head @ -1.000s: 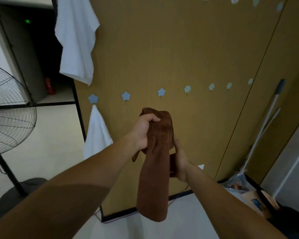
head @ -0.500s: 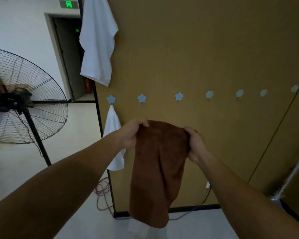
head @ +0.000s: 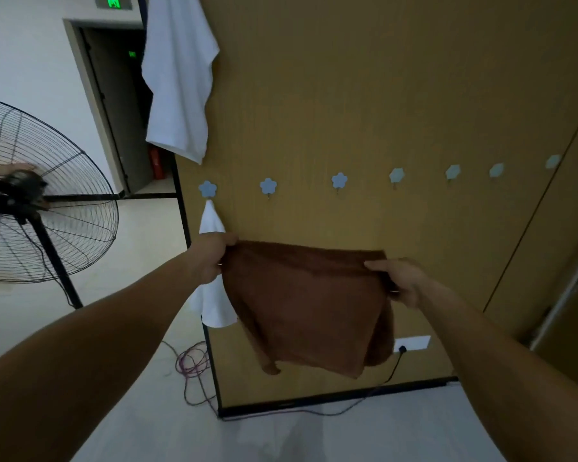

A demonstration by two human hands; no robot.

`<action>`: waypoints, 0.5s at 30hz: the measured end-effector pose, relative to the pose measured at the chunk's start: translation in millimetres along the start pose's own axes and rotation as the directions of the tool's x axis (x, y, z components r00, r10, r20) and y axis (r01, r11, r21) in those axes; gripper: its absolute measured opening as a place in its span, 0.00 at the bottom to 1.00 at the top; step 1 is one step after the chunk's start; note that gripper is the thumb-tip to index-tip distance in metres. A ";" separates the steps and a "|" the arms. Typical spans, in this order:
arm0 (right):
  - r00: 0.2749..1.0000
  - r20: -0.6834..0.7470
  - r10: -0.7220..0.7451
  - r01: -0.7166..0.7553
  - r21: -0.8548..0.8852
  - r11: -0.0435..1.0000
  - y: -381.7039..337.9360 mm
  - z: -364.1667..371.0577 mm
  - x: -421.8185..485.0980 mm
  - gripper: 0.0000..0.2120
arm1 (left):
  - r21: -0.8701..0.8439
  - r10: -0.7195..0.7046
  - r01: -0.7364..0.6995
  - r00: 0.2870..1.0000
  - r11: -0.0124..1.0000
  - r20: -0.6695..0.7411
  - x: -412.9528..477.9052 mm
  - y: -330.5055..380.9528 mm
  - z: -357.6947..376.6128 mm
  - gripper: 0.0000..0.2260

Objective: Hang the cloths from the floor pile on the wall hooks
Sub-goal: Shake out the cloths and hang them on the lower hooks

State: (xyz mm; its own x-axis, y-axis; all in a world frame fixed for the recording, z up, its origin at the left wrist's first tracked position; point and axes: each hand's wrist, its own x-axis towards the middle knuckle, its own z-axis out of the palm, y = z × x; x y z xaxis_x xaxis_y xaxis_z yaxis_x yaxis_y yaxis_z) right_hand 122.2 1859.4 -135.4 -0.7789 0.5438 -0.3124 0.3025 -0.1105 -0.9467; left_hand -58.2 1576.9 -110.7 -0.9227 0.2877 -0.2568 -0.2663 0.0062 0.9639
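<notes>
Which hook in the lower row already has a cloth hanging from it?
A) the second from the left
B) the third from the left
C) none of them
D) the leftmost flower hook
D: a small white cloth hangs from the leftmost flower hook, while the next hook along is bare.
</notes>
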 end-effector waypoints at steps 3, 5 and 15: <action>0.985 -0.167 -0.033 0.046 0.074 0.996 4.8 -4.6 0.7 0.07 | 0.058 0.075 -0.074 0.997 0.996 -0.020 2.2 -2.8 0.6 0.01; 0.977 -0.200 -0.071 0.099 0.135 0.986 0.4 -5.4 0.3 0.05 | 0.083 0.131 -0.127 0.990 0.988 -0.045 4.9 -4.7 -0.2 0.02; 0.989 -0.145 0.038 0.036 0.477 0.878 0.3 4.5 -7.2 0.09 | 0.141 0.194 -0.178 0.974 0.974 -0.114 10.6 -8.8 -22.0 0.10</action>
State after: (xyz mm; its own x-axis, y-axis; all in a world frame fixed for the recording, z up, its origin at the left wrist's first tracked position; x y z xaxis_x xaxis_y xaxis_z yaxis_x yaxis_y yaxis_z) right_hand 125.5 1851.7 -133.7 -0.6791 0.6536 -0.3340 -0.0240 -0.4745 -0.8799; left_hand -71.7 1558.8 -123.4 -0.9824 0.1726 -0.0710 -0.0560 0.0901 0.9944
